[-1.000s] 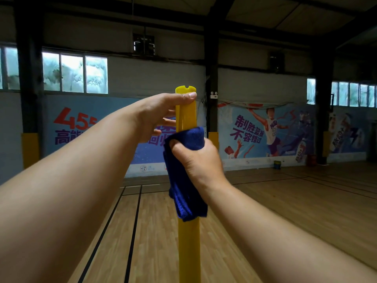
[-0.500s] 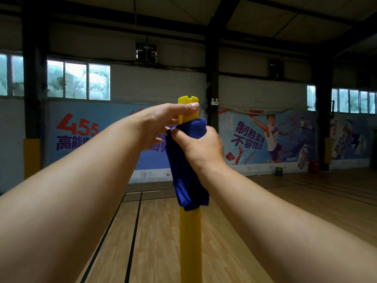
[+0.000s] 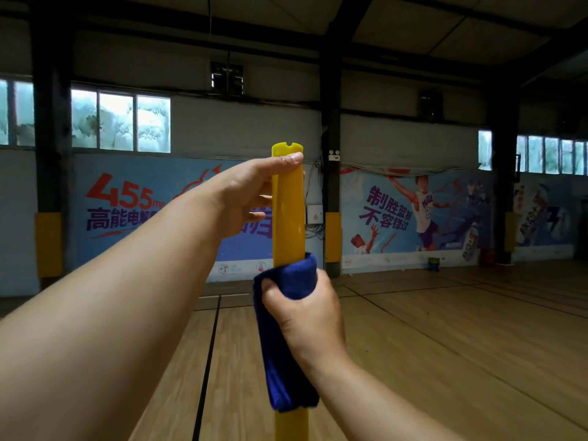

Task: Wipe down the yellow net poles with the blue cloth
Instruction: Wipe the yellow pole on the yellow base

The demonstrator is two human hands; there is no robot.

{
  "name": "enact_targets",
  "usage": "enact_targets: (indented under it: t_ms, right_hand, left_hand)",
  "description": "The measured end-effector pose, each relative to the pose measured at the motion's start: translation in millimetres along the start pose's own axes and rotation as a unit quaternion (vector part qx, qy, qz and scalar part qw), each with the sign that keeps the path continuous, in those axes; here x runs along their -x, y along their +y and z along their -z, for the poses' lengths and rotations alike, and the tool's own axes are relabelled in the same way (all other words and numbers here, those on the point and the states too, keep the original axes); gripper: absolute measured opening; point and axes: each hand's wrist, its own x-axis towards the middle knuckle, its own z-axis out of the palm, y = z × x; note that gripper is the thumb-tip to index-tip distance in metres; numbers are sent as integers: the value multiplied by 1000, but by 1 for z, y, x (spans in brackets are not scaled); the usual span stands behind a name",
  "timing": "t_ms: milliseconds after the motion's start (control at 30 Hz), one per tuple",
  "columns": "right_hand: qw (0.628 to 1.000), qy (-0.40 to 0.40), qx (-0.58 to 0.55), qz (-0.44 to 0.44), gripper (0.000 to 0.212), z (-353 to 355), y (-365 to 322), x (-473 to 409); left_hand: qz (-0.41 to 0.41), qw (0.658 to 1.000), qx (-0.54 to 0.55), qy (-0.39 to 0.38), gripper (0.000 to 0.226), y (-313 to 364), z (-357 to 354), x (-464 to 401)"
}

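A yellow net pole [image 3: 289, 214] stands upright in the middle of the view, its notched top at about head height. My left hand [image 3: 246, 198] grips the pole just below the top, thumb across the front and fingers behind. My right hand [image 3: 307, 316] holds the blue cloth [image 3: 286, 338] wrapped around the pole lower down. The cloth's loose end hangs along the pole below my hand and hides that stretch of it.
A wooden sports-hall floor [image 3: 445, 345] with dark court lines spreads around the pole. The far wall carries printed banners [image 3: 413, 211], and dark pillars with yellow padding [image 3: 332, 237] stand along it. Windows run high on the wall.
My right hand slid the blue cloth down the pole from just under my left hand, baring a long stretch of yellow. My left hand kept its grip near the top.
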Motion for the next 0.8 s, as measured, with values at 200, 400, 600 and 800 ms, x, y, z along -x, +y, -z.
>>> enact_targets:
  t_ms: [200,400,600,800]
  right_hand:
    - [998,12,35,-42,75,-5,23,26]
    - [996,7,40,-74,75,-2,28,41]
    - [997,16,24,-78,73,-3,15,33]
    - [999,23,3,-27,55,1,-23,-1]
  left_hand:
    - [19,997,71,-28,56,-1,-4,6]
    - [14,995,94,-19,52,1,-12,12]
    - [-21,977,208,48,47,-12,-38,12]
    - [-16,976,215,35,14,-15,-42,6]
